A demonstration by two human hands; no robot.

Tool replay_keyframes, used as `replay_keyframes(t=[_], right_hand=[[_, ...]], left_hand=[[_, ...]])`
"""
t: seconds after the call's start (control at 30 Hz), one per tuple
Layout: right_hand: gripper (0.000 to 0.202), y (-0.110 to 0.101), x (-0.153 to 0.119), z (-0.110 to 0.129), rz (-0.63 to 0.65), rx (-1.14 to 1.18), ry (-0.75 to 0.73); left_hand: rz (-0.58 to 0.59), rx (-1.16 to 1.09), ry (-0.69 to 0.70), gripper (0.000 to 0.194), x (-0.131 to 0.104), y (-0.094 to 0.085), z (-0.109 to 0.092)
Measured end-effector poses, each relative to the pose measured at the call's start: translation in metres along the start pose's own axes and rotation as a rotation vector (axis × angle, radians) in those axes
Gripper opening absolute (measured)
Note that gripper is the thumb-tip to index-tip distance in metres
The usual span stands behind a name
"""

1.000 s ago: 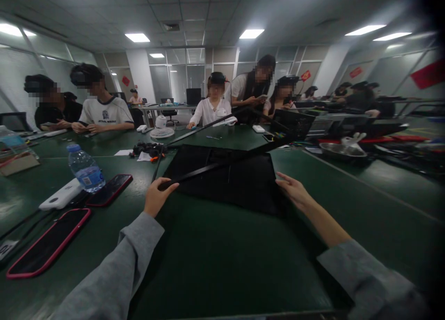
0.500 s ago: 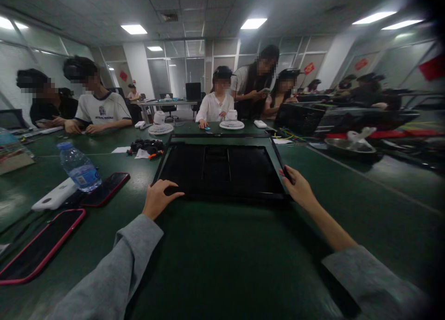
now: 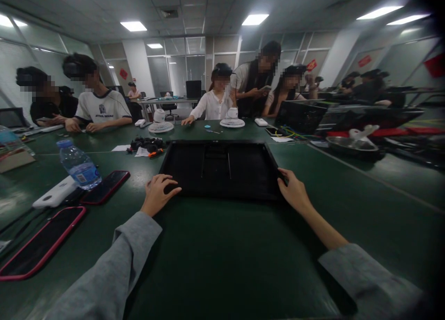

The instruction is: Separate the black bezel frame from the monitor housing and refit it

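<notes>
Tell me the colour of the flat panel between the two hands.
Black; the panel shows best in the head view.

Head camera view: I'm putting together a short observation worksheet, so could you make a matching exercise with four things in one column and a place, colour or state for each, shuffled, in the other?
Things:
1. Black panel
2. Bottle
3. Right hand
4. Metal bowl

Descriptions:
A. At the panel's right edge
B. Holding something white
C. Rectangular and lying flat
D. Topped with a blue cap

Right pairs: 1-C, 2-D, 3-A, 4-B
</notes>
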State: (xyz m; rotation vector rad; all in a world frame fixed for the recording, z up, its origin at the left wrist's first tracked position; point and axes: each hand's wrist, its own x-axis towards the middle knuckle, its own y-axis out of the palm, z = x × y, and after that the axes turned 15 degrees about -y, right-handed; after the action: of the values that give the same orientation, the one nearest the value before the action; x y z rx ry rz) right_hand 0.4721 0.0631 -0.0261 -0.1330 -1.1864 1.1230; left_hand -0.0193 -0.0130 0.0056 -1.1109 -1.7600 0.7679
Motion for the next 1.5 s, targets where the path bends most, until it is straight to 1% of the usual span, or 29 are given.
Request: replay_keyframes(t=[0.1,0.13,0.17,0.2,0.27,0.33,0.4,0.53,0.73,0.93,1.07,1.13,1.37,1.5], right_hand=[[0.053,0.004,0.001,-0.008,0.005,0.015,0.021],[0.054,0.005,0.001,-0.011,0.009,0.023,0.035],[0.054,0.006,0.001,-0.013,0.018,0.027,0.052],[0.054,0.007,0.001,-0.015,0.030,0.029,0.068],[0.053,0.007,0.000,-0.016,0.050,0.032,0.078],[0.052,0.008,-0.001,-0.014,0.046,0.036,0.069],[0.052,0.008,-0.003,-0.009,0.038,0.032,0.055],[0.052,0.010,-0.006,0.000,0.031,-0.011,0.040],[0.052,0.007,-0.010,0.007,0.022,-0.028,0.009],[0.050,0.003,-0.011,0.013,-0.043,-0.067,-0.058],[0.050,0.000,-0.013,0.016,-0.047,-0.062,-0.061],[0.050,-0.001,-0.013,0.015,-0.044,-0.059,-0.051],[0.048,-0.001,-0.007,0.003,-0.035,-0.032,0.003],[0.048,-0.003,-0.004,-0.003,-0.015,-0.027,0.008]], left_hand=[[-0.174,-0.003,-0.154,0.043,0.007,0.006,0.011],[-0.195,-0.010,-0.208,0.048,0.010,0.010,0.017],[-0.183,-0.026,-0.251,0.051,0.013,0.013,0.024],[-0.142,-0.055,-0.276,0.052,0.017,0.017,0.031],[-0.080,-0.130,-0.298,0.052,0.024,0.024,0.044],[-0.068,-0.162,-0.311,0.051,0.029,0.029,0.054],[-0.061,-0.167,-0.329,0.050,0.033,0.031,0.058],[-0.039,-0.174,-0.357,0.044,0.036,0.028,0.055],[-0.053,-0.213,-0.404,0.039,0.035,0.020,0.049],[-0.025,-0.210,-0.413,0.041,0.034,0.019,0.049],[-0.054,-0.185,-0.478,0.041,0.033,0.016,0.045],[-0.058,-0.162,-0.487,0.041,0.032,0.014,0.044],[-0.037,-0.126,-0.443,0.040,0.028,0.012,0.039],[-0.045,-0.093,-0.465,0.038,0.027,0.011,0.034]])
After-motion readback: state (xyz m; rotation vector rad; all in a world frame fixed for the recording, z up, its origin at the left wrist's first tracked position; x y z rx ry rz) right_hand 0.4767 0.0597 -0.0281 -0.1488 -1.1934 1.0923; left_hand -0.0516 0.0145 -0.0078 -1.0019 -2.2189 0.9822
